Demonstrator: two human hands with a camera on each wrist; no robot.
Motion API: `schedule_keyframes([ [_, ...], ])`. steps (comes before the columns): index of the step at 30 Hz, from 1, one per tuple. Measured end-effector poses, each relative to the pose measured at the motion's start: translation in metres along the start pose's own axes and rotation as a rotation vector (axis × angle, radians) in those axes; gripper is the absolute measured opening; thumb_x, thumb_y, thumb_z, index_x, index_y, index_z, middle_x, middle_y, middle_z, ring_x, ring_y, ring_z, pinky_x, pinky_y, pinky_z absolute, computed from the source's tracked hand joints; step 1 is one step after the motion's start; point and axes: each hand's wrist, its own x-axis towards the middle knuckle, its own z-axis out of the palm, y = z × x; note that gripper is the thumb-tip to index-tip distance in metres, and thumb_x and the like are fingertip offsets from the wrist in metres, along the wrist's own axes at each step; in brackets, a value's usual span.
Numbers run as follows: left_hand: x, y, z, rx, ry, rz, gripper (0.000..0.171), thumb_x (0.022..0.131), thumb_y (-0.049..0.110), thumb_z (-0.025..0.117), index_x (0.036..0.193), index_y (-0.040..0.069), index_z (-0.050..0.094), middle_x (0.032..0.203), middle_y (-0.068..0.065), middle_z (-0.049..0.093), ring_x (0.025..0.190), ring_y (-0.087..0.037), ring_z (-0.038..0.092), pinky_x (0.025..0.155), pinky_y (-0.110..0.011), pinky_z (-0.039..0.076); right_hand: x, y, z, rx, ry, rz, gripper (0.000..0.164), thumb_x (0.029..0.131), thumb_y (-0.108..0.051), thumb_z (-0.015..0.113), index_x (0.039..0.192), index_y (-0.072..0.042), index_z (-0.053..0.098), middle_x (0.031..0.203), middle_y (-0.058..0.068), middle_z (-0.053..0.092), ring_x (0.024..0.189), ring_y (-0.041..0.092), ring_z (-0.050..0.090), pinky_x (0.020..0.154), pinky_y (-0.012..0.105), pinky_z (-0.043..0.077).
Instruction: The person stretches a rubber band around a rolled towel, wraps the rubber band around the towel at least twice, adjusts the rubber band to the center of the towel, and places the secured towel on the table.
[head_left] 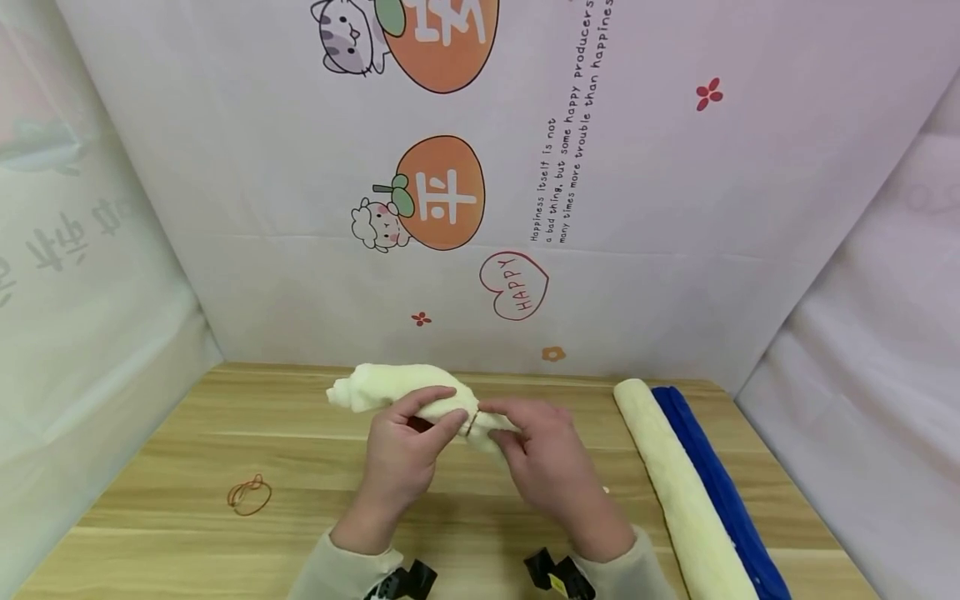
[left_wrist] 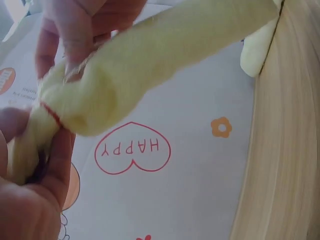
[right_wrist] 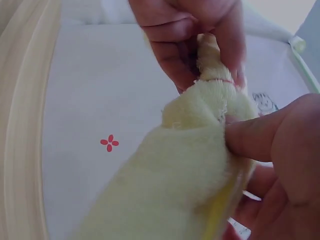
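A soft cream towel (head_left: 397,385), rolled into a long bundle, is held up over the table with its bunched end toward the left. A thin reddish elastic band (left_wrist: 52,116) cinches it between the two hands. My left hand (head_left: 401,458) pinches the roll just left of the band, thumb on the near side. On the band's other side, my right hand (head_left: 546,458) grips the cloth between thumb and index finger. Both wrist views show a thick plush length running from the band past the right hand, whose thumb (right_wrist: 255,137) presses into the pile.
Loose reddish elastic bands (head_left: 250,495) lie on the wooden table (head_left: 300,467) at left. Along the right side rest a rolled cream towel (head_left: 686,492) and a blue roll (head_left: 716,487), side by side. A printed white cloth (head_left: 637,275) hangs behind the table, with white cloth at both sides.
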Motion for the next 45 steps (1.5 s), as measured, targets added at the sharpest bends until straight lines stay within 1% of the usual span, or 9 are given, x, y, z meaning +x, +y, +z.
schedule_keyframes([
  [5, -0.001, 0.002, 0.002, 0.073, 0.059, -0.003, 0.025, 0.084, 0.019, 0.083, 0.108, 0.013, 0.076, 0.070, -0.006, 0.060, 0.059, -0.015, 0.051, 0.052, -0.023, 0.045, -0.003, -0.006, 0.008, -0.107, 0.039, -0.085, 0.043, 0.079, -0.010, 0.085, 0.120, -0.014, 0.070, 0.111, 0.000, 0.070, 0.100, 0.021, 0.062, 0.087, 0.047, 0.037],
  [11, -0.002, 0.005, 0.005, 0.091, 0.071, -0.034, 0.026, 0.083, 0.021, 0.084, 0.107, 0.014, 0.077, 0.069, -0.006, 0.061, 0.060, -0.016, 0.052, 0.052, -0.024, 0.045, -0.004, -0.005, 0.014, -0.147, 0.047, -0.089, 0.046, 0.078, -0.010, 0.086, 0.120, -0.014, 0.067, 0.112, 0.001, 0.068, 0.101, 0.022, 0.062, 0.088, 0.046, 0.038],
  [18, -0.004, 0.006, 0.007, 0.130, 0.075, -0.042, 0.024, 0.085, 0.019, 0.082, 0.108, 0.012, 0.077, 0.074, -0.004, 0.067, 0.064, -0.017, 0.058, 0.055, -0.025, 0.050, -0.001, -0.001, 0.015, -0.116, 0.083, -0.171, 0.042, 0.074, 0.000, 0.086, 0.110, -0.018, 0.073, 0.115, 0.003, 0.065, 0.107, 0.021, 0.060, 0.083, 0.047, 0.041],
  [24, -0.004, 0.009, 0.007, 0.154, 0.079, -0.072, 0.026, 0.082, 0.022, 0.085, 0.105, 0.012, 0.078, 0.069, -0.003, 0.064, 0.060, -0.015, 0.054, 0.052, -0.023, 0.046, 0.000, 0.006, 0.012, -0.110, 0.107, -0.198, 0.038, 0.071, -0.002, 0.088, 0.103, -0.020, 0.077, 0.117, 0.005, 0.065, 0.109, 0.024, 0.058, 0.077, 0.046, 0.040],
  [29, -0.002, 0.010, 0.006, 0.143, 0.072, -0.146, 0.026, 0.082, 0.022, 0.085, 0.105, 0.011, 0.079, 0.070, -0.003, 0.068, 0.058, -0.015, 0.056, 0.049, -0.023, 0.044, 0.010, 0.007, 0.006, -0.118, 0.007, -0.222, 0.033, 0.074, 0.000, 0.076, 0.098, -0.023, 0.076, 0.124, 0.006, 0.063, 0.115, 0.029, 0.055, 0.085, 0.051, 0.044],
  [31, -0.001, 0.011, 0.005, 0.112, 0.064, -0.174, 0.026, 0.083, 0.019, 0.084, 0.105, 0.009, 0.078, 0.073, -0.005, 0.070, 0.060, -0.017, 0.061, 0.051, -0.023, 0.048, 0.016, 0.007, 0.004, -0.110, -0.051, -0.234, 0.032, 0.072, -0.002, 0.072, 0.095, -0.024, 0.075, 0.125, 0.008, 0.062, 0.118, 0.030, 0.053, 0.090, 0.053, 0.044],
  [38, 0.000, 0.014, 0.003, 0.037, 0.019, -0.263, 0.024, 0.084, 0.013, 0.082, 0.106, 0.003, 0.077, 0.077, -0.011, 0.072, 0.072, -0.023, 0.071, 0.061, -0.029, 0.057, 0.032, 0.009, -0.004, -0.066, -0.238, -0.254, 0.026, 0.067, -0.004, 0.068, 0.081, -0.025, 0.066, 0.126, 0.005, 0.058, 0.125, 0.028, 0.044, 0.102, 0.056, 0.034],
  [41, 0.001, 0.014, 0.003, 0.037, 0.021, -0.270, 0.023, 0.084, 0.012, 0.081, 0.105, 0.003, 0.077, 0.079, -0.011, 0.072, 0.072, -0.022, 0.071, 0.062, -0.029, 0.057, 0.034, 0.010, -0.007, -0.052, -0.288, -0.242, 0.024, 0.071, -0.005, 0.070, 0.082, -0.026, 0.066, 0.133, 0.005, 0.056, 0.129, 0.027, 0.041, 0.105, 0.056, 0.032],
  [45, 0.002, 0.013, 0.001, -0.009, 0.059, -0.242, 0.023, 0.085, 0.010, 0.081, 0.105, 0.000, 0.076, 0.084, -0.013, 0.072, 0.073, -0.023, 0.071, 0.066, -0.033, 0.059, 0.035, 0.010, -0.011, 0.011, -0.291, -0.218, 0.016, 0.085, -0.014, 0.077, 0.098, -0.023, 0.077, 0.142, 0.007, 0.052, 0.133, 0.030, 0.040, 0.105, 0.055, 0.035],
])
